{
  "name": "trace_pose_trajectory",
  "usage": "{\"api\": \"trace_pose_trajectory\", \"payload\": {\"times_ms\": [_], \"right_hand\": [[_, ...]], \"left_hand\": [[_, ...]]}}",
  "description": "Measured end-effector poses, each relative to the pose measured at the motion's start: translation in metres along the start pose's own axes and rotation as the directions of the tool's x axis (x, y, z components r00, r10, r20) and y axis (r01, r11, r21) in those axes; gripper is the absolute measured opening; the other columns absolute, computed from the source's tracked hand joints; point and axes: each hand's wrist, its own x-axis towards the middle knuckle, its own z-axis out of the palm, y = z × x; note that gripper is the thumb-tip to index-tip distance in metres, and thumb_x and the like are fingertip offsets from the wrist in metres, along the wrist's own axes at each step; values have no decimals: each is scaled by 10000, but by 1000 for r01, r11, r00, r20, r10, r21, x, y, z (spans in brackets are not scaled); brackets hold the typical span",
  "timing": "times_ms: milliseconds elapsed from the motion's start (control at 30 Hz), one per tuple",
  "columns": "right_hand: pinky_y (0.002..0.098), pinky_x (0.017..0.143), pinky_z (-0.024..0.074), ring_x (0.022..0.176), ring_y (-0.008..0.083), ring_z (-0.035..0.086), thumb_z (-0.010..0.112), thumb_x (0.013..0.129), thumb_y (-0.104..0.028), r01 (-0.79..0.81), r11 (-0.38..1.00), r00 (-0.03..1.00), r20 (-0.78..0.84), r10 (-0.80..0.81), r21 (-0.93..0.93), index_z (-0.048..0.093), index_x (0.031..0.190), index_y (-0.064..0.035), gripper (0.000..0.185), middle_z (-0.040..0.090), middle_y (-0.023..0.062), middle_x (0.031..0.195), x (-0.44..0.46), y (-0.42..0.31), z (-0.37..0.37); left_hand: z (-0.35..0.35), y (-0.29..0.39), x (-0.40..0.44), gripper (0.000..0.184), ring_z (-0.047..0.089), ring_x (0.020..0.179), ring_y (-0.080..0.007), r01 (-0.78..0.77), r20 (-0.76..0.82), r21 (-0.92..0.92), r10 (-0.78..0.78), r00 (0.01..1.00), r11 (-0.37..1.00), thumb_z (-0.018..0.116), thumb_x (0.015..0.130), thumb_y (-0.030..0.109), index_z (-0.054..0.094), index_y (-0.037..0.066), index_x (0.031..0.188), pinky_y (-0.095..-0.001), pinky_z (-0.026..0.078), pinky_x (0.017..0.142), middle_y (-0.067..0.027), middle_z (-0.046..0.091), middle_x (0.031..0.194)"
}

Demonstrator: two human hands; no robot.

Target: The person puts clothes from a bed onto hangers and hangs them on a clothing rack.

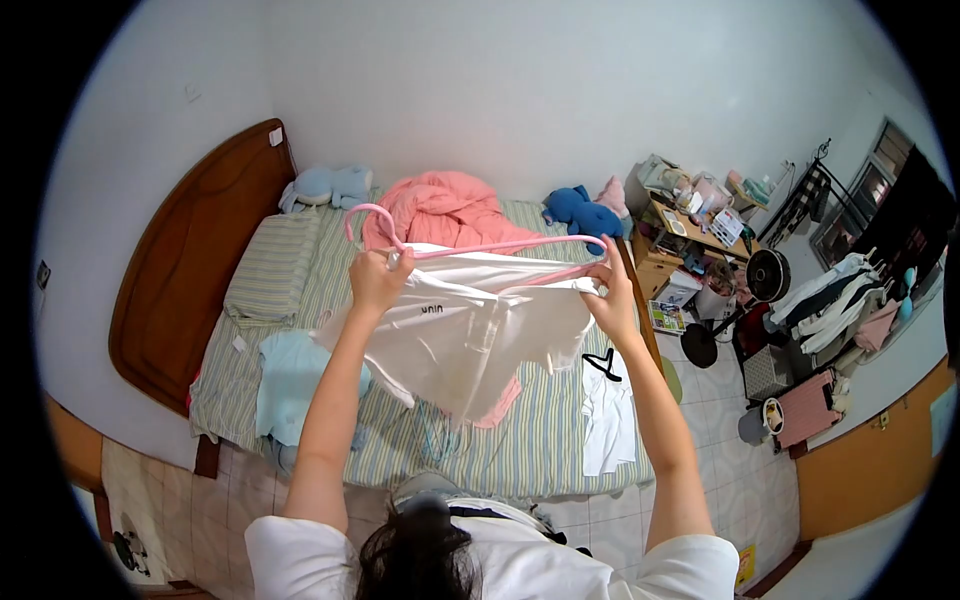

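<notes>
A white garment with small dark lettering hangs spread in the air between my two hands, above the bed. A pink hanger runs along its top edge, its hook up at the left. My left hand is closed around the garment and hanger near the hook. At the hanger's right end, my right hand pinches the hanger and the cloth. Part of the hanger is hidden inside the garment.
Below is a striped bed with a pink blanket, a light blue garment, a white garment with a black hanger and plush toys. At the right stand a cluttered desk, a fan and hanging clothes.
</notes>
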Motion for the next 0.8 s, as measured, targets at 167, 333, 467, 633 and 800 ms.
{"api": "trace_pose_trajectory", "payload": {"times_ms": [167, 333, 467, 633, 800], "right_hand": [[215, 642, 411, 647, 93, 497, 598, 674, 13, -23, 994, 999, -27, 20, -109, 317, 1333, 20, 716, 553, 61, 678, -10, 5, 5], [217, 612, 409, 602, 88, 485, 601, 660, 10, -35, 994, 999, -7, 34, -101, 348, 1315, 26, 703, 531, 52, 634, -19, 1, 10], [250, 613, 448, 616, 135, 573, 642, 638, -25, -66, 992, 992, 101, 77, -108, 429, 1232, 59, 636, 589, 111, 653, -28, 4, 3], [315, 753, 470, 808, 214, 646, 657, 624, -43, -129, 990, 889, 434, 144, -63, 477, 1173, 40, 584, 661, 186, 833, -15, -14, -24], [340, 764, 465, 831, 282, 638, 671, 645, -77, -88, 988, 805, 575, 146, -128, 437, 1201, 13, 611, 650, 214, 868, 5, -30, -38]], "left_hand": [[8, -5, 3, 385, 563, 582, -308, 110, 58, -97, -105, 993, 989, 576, 753, 436, 608, 55, 797, -402, 401, 546, -126, 542, 587], [14, 4, 6, 266, 583, 694, -290, 157, -61, -215, -173, 983, 964, 581, 695, 215, 527, 71, 912, -385, 425, 639, -86, 575, 740], [12, 12, 11, 261, 568, 669, -257, 131, -132, -301, -177, 975, 945, 550, 640, 94, 520, 71, 898, -357, 426, 622, -75, 555, 726], [0, 11, 16, 178, 520, 603, -196, -120, -93, -297, 96, 991, 947, 527, 602, 32, 542, 36, 780, -280, 392, 563, -69, 531, 706], [6, 4, 14, 164, 359, 605, -122, -66, -86, -465, 29, 996, 883, 467, 562, 20, 522, 15, 717, -251, 276, 543, -16, 407, 656]]}}
